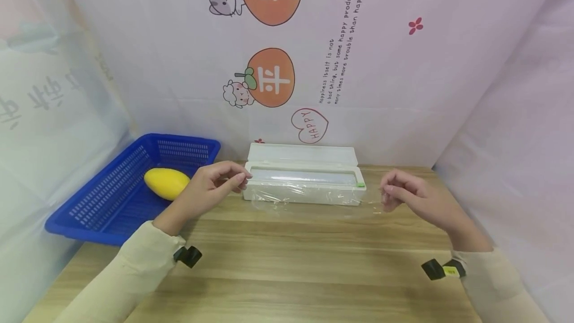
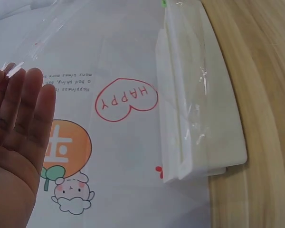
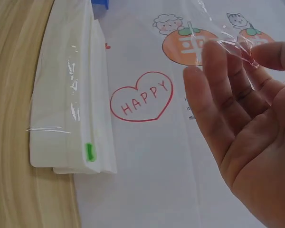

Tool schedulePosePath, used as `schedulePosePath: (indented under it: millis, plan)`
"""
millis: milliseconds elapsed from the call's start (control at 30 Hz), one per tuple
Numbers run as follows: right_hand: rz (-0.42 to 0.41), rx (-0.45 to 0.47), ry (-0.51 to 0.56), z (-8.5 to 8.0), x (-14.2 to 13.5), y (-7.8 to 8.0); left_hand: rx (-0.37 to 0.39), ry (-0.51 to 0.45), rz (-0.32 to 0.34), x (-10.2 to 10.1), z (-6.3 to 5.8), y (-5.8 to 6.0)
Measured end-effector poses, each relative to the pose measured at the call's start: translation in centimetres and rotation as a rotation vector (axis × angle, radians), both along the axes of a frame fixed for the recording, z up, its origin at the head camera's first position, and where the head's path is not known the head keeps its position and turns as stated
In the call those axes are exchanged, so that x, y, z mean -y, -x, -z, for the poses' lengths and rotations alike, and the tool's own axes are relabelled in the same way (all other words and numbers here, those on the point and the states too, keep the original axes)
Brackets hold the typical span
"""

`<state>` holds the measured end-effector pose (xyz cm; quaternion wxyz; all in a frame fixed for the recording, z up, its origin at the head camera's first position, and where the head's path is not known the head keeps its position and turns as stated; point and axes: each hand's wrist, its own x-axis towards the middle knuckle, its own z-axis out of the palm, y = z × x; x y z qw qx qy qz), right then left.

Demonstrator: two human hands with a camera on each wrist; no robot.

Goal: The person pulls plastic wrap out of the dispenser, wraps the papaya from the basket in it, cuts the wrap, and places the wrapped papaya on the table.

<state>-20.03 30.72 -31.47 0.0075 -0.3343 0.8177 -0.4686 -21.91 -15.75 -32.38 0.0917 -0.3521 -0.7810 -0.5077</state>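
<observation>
A sheet of clear cling film point(image 1: 278, 207) hangs out over the front of a white cling film box point(image 1: 301, 154), whose lid stands raised at the back. My left hand point(image 1: 215, 183) pinches one corner of the film between thumb and index finger, beside the box's left end. On the other side, my right hand point(image 1: 410, 194) pinches the opposite corner, a little right of the box. The wrist views show the film point(image 2: 52, 33) bunched at the fingertips, with the other fingers loosely bent. A green slider point(image 3: 90, 152) sits at the box's right end.
Left of the box stands a blue plastic basket point(image 1: 96, 236) holding a yellow mango point(image 1: 167, 183). The wooden table point(image 1: 305, 268) runs up to a printed white cloth point(image 1: 381, 88) at the back, with cloth walls on both sides.
</observation>
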Motion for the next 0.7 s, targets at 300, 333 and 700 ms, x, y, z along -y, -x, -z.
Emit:
schedulePosePath:
  millis: [300, 333, 700]
  plan:
    - [-0.192, 0.039, -0.004, 1.5, -0.4, 0.0, 0.028, 0.064, -0.001, 0.6, 1.1, -0.2]
    - [-0.203, 0.043, -0.006, 1.5, -0.4, -0.1, 0.036, 0.069, 0.007, 0.7, 1.2, -0.3]
    - [-0.11, -0.014, -0.113, 1.7, -1.1, -0.8, 0.045, 0.111, 0.065, 1.6, 2.0, -0.2]
